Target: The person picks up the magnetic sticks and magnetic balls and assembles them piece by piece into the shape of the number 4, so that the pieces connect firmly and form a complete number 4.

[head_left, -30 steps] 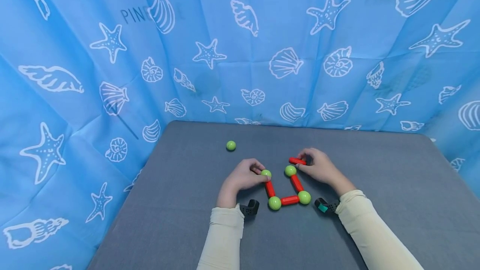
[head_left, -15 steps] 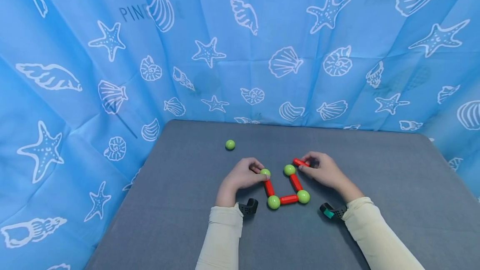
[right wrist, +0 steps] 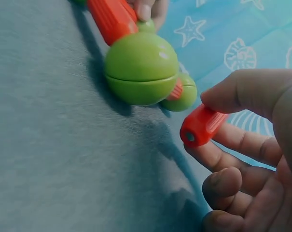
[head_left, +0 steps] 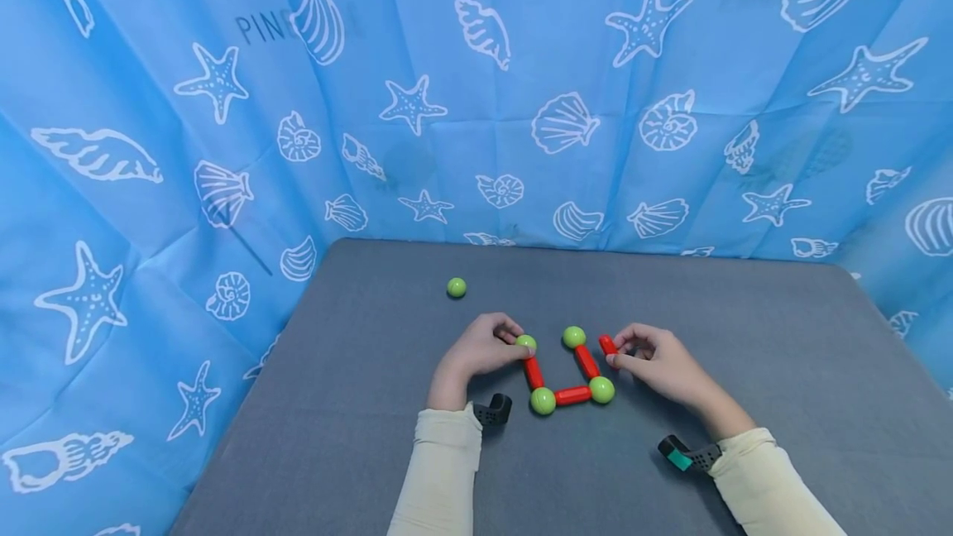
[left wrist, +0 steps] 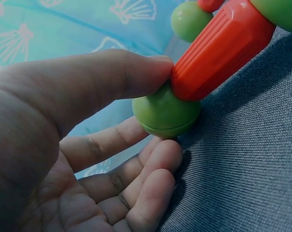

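On the grey table, red rods and green balls are joined in a U with its mouth toward the back. My left hand [head_left: 480, 350] pinches the green ball [head_left: 526, 343] at the U's left end, thumb over it near the rod [left wrist: 223, 50]. The right end is another green ball [head_left: 574, 337], joined by a red rod [head_left: 586, 361] to the corner ball [head_left: 602, 390]. Just right of that side, my right hand [head_left: 666, 366] holds a loose red rod [head_left: 607, 346] between thumb and fingers. Its end, with a small metallic-looking centre, shows in the right wrist view [right wrist: 196, 128].
A single green ball [head_left: 457, 288] lies behind my left hand. The blue shell-print curtain [head_left: 476, 147] hangs along the table's back and left edges. Black bands, one at each wrist [head_left: 493, 410], sit close over the grey tabletop [head_left: 573, 478].
My right hand has come toward me and to the right with the loose red rod, which has turned from crosswise to nearly lengthwise. My left hand and the joined U stay about where they were.
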### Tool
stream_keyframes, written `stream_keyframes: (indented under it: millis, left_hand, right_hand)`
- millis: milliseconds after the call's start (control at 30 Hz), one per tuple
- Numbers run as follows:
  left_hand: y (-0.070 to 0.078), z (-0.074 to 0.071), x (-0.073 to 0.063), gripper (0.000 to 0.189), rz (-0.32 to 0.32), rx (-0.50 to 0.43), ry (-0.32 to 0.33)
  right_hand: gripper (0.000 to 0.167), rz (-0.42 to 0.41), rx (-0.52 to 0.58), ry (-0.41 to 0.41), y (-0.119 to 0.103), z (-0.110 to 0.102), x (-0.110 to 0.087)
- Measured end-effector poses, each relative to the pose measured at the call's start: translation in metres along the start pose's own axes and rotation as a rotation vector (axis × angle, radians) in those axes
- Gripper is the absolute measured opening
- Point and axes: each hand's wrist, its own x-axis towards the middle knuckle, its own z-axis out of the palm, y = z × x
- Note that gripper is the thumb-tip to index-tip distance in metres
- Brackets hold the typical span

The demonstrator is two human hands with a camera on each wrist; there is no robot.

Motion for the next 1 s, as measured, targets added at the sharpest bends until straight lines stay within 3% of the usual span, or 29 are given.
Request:
stream_keyframes:
  millis: [200, 467, 700, 1000]
  left_hand:
    - [0.0, 0.003, 0.002, 0.027, 0.002, 0.001, -0.004]
    - [-0.003, 0.005, 0.002, 0.028, 0.0, -0.008, -0.008]
    - [-0.004, 0.002, 0.0, 0.03, 0.011, -0.012, -0.01]
    - [-0.003, 0.001, 0.001, 0.03, 0.009, -0.002, -0.007]
  right_hand:
    - [0.019, 0.022, 0.053, -0.022, 0.002, -0.001, -0.017]
    - [0.023, -0.018, 0.117, -0.045, 0.009, 0.003, -0.03]
    - [0.033, 0.004, 0.186, -0.082, 0.013, 0.003, -0.031]
    - [0.032, -0.007, 0.227, -0.158, 0.012, -0.003, -0.029]
